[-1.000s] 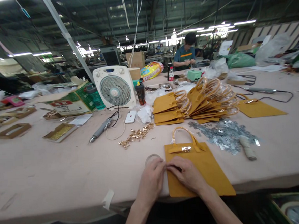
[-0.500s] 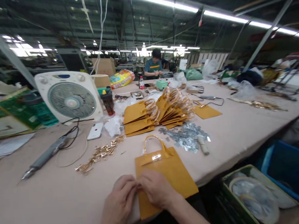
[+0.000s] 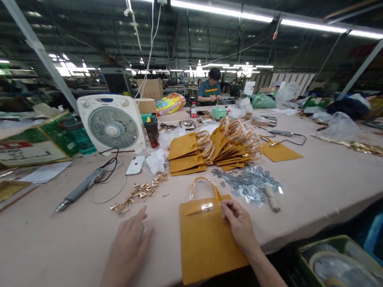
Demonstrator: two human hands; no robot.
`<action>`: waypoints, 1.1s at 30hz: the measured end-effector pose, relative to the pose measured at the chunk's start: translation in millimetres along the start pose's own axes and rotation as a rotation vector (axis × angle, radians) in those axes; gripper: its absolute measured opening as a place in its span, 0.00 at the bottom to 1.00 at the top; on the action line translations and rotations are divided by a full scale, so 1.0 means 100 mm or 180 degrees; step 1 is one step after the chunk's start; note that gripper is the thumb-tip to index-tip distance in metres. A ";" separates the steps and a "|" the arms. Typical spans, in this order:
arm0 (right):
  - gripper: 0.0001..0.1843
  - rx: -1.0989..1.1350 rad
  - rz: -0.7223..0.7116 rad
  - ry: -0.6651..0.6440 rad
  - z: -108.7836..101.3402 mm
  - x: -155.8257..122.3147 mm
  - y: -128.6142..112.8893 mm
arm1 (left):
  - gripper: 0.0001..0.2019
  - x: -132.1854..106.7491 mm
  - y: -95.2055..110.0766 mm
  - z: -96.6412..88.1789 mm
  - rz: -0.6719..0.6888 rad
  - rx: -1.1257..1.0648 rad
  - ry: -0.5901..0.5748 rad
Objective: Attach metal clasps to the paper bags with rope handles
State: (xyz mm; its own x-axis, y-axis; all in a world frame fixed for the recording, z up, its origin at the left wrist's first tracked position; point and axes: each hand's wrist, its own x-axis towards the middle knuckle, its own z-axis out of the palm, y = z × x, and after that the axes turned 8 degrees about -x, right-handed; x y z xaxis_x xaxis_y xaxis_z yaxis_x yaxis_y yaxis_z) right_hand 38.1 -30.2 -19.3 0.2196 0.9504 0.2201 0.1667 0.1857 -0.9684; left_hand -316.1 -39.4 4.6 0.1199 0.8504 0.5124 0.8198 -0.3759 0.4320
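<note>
Holding bag (image 3: 207,238); tray (image 3: 15,199) contains gold pieces (image 3: 4,192).

You can read no word or number here with certainty. On the carton (image 3: 23,149) at your left, pale characters stand on a red band, with dark print on white below, all blurred. The fan (image 3: 113,130) in front of you carries a tiny badge near its top, too small to make out. Lettering on the bottle's (image 3: 194,111) red label and the yellow packet (image 3: 170,105) is illegible too.
</note>
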 end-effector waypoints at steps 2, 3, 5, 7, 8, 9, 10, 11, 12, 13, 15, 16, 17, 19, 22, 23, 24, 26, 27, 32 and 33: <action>0.17 0.0342 0.0238 0.0141 -0.03 0.06 0.08 | 0.23 0.09 0.26 0.12 0.0085 -0.0179 0.0093; 0.18 0.0467 0.0300 0.0145 -0.03 0.08 0.11 | 0.23 0.15 0.41 0.22 0.0088 -0.0361 0.0017; 0.19 0.0596 0.0396 0.0068 -0.01 0.09 0.15 | 0.27 0.28 0.73 0.46 0.0203 -0.0756 -0.0302; 0.20 0.0587 0.0461 -0.0020 -0.01 0.08 0.17 | 0.33 0.41 0.98 0.70 0.0263 -0.1009 -0.0660; 0.20 0.0565 0.0480 -0.0059 -0.03 0.07 0.18 | 0.33 0.47 1.06 0.80 0.0245 -0.1085 -0.0786; 0.19 0.0556 0.0496 -0.0096 -0.04 0.06 0.19 | 0.31 0.53 1.11 0.89 0.0216 -0.1188 -0.0869; 0.19 0.0575 0.0516 -0.0133 -0.06 0.05 0.19 | 0.26 0.59 1.13 0.97 0.0152 -0.1355 -0.0865; 0.18 0.0618 0.0544 -0.0170 -0.08 0.05 0.18 | 0.21 0.63 1.12 1.03 0.0052 -0.1561 -0.0777; 0.18 0.0661 0.0576 -0.0208 -0.10 0.06 0.17 | 0.17 0.66 1.10 1.07 -0.0068 -0.1776 -0.0632; 0.17 0.0678 0.0590 -0.0247 -0.11 0.07 0.15 | 0.14 0.67 1.06 1.10 -0.0199 -0.1963 -0.0457; 0.16 0.0538 0.0494 -0.0318 -0.11 0.13 0.09 | 0.13 0.69 0.99 1.13 -0.0444 -0.2206 -0.0168; 0.16 0.0372 0.0388 -0.0364 -0.10 0.18 0.05 | 0.13 0.70 0.95 1.14 -0.0515 -0.2251 -0.0109; 0.17 0.0172 0.0269 -0.0430 -0.09 0.23 0.00 | 0.12 0.70 0.93 1.14 -0.0542 -0.2283 -0.0109; 0.18 -0.0169 0.0100 -0.0648 -0.04 0.35 -0.08 | 0.10 0.70 0.91 1.15 -0.0482 -0.2347 -0.0199; 0.21 -0.0374 0.0114 -0.1013 0.05 0.50 -0.14 | 0.11 0.71 0.93 1.16 -0.0194 -0.2283 -0.0460; 0.21 -0.0380 0.0155 -0.1064 0.07 0.53 -0.14 | 0.12 0.71 0.94 1.17 -0.0100 -0.2246 -0.0549; 0.21 -0.0365 0.0206 -0.1073 0.10 0.54 -0.13 | 0.12 0.71 0.95 1.18 -0.0029 -0.2205 -0.0624; 0.21 -0.0276 0.0320 -0.0960 0.14 0.54 -0.10 | 0.14 0.70 0.96 1.19 0.0052 -0.2136 -0.0760; 0.21 -0.0217 0.0373 -0.0851 0.17 0.52 -0.07 | 0.15 0.69 0.96 1.20 0.0069 -0.2105 -0.0811; 0.17 -0.0166 0.0518 -0.0223 0.28 0.37 0.03 | 0.10 0.70 0.93 1.19 0.0034 -0.2183 -0.0920; 0.17 -0.0197 0.0514 -0.0138 0.30 0.33 0.04 | 0.09 0.71 0.91 1.19 -0.0018 -0.2273 -0.0889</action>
State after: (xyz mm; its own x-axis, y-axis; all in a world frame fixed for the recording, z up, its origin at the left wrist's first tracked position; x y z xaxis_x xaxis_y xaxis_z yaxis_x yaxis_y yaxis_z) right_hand 17.4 9.5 -19.8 0.2070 0.9768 0.0557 0.1917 0.0153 -0.9813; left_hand -166.5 29.9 -7.8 0.3317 0.8788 0.3430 0.2714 -0.4371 0.8575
